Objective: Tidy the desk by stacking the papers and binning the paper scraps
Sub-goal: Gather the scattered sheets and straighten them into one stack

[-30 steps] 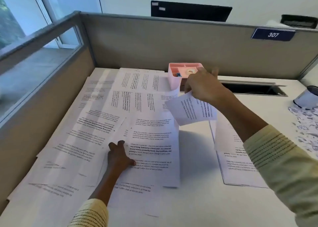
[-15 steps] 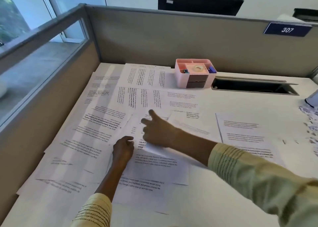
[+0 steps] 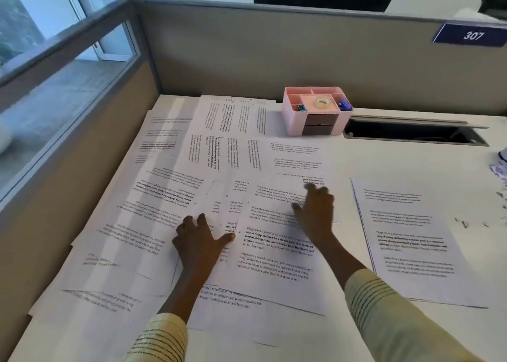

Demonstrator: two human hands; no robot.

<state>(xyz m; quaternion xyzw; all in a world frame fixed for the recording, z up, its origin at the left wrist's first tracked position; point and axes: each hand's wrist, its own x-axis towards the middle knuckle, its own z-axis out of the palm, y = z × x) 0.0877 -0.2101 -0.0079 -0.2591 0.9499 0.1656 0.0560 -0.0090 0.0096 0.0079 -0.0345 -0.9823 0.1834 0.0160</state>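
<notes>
We're over a white surface in a grey-partitioned cubicle with a 307 sign and a window on the left. Printed papers sprawl over the left half, a neater stack sits near the right edge, and paper scraps are at the far right edge. At the back edge, the pink organizer holds a tape roll. Since a moment ago, the right hand has slid rightwards and lies flat on a sheet; the left hand stays spread flat on the papers.

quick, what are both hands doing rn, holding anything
Left hand: open, fingers spread flat on the loose papers, holding nothing.
Right hand: open, palm down on the printed sheet, holding nothing.
</notes>
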